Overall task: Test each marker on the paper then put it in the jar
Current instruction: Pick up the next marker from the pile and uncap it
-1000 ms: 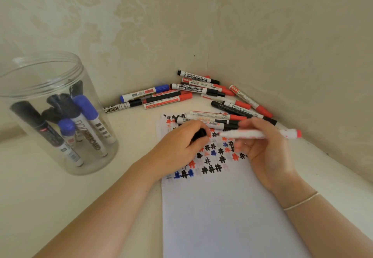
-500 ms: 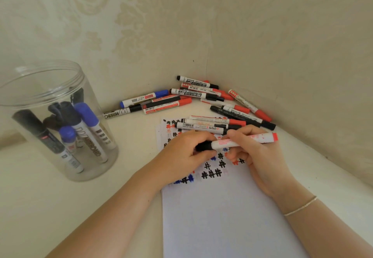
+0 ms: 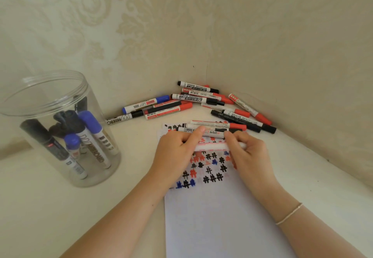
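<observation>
Corner tabletop (image 3: 50, 207), both hands (image 3: 173, 156) gripping marker (image 3: 210, 147) over paper (image 3: 218, 217)

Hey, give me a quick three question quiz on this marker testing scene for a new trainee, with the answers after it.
1. True or false: the clear jar lies on its side.
2. Which colours are the hash marks on the paper? A) red, black, blue B) green, yellow C) black only
3. Fill in: the left hand and the right hand both hold one white ____ level above the paper.

Key: 1 false, it stands upright with markers inside. 2 A. 3 marker.
</observation>
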